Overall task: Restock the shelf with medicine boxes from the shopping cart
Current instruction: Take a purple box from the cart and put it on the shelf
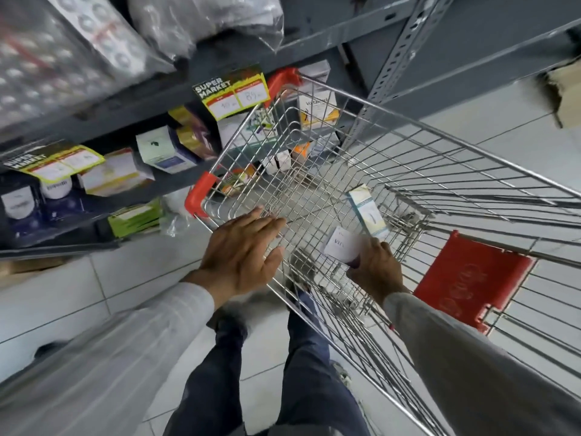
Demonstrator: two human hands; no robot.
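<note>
A wire shopping cart (408, 146) with red corner guards stands against a grey metal shelf (132, 105). My right hand (375, 269) reaches into the cart and is closed on a small white medicine box (341, 247) with purple lettering. A taller white and teal box (366, 215) lies just beyond it on the cart floor. My left hand (242, 250) hovers flat over the cart's near rim, fingers spread, holding nothing. Several medicine boxes (166, 149) sit on the shelf's middle level.
Yellow price tags (232, 91) hang on the shelf edges. Blister packs (47, 58) and a plastic bag (204, 23) fill the upper shelf. A red fold-down seat flap (471, 281) is on the cart's right side. White floor tiles and my legs lie below.
</note>
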